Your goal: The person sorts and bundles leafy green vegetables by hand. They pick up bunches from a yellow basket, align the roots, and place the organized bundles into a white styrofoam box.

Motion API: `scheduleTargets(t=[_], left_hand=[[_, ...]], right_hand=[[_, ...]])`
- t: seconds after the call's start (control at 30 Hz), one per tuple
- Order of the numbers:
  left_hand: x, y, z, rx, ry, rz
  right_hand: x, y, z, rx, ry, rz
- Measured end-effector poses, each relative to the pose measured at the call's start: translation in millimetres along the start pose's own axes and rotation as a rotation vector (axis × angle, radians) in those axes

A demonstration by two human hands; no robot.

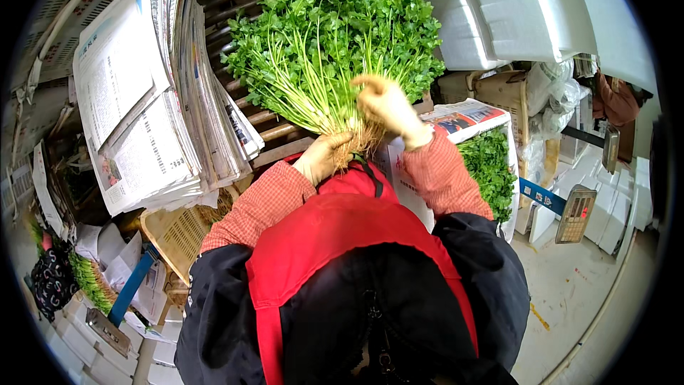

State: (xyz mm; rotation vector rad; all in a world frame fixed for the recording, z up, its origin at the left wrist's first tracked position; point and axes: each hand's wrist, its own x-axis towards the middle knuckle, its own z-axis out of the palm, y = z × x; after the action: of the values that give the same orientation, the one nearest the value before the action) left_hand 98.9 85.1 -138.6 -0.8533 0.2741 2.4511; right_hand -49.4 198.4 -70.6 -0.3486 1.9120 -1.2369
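A wide spread of leafy green herbs with pale stems, looking like celery or coriander (342, 37), lies on a slatted rack (280, 131) before me. Its brown roots (366, 139) point towards my body. My left hand (326, 155), in a pale glove, grips the root end at the left, thumb on top. My right hand (386, 107), also gloved, is bent over the right side of the stems just above the roots, slightly blurred; whether its fingers hold any stems cannot be told.
Left of the rack stands a thick stack of newspapers (133, 91). At the right are a newspaper-lined container of greens (489, 171), white foam boxes (513, 10) and a scale display (576, 214). A yellow plastic basket (179, 230) is at lower left. Another person's sleeve (614, 101) shows far right.
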Motion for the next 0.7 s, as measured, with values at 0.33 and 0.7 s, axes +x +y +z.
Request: scheduleTargets(t=[0.33,0.7], left_hand=[[-3,3,-3,0.144,-0.009,-0.016],[10,2,-15,0.220,-0.002,-0.173]], right_hand=[[118,-74,-127,0.676,0.198,-0.594],[-67,100,-38,0.212,0.405,0.307]])
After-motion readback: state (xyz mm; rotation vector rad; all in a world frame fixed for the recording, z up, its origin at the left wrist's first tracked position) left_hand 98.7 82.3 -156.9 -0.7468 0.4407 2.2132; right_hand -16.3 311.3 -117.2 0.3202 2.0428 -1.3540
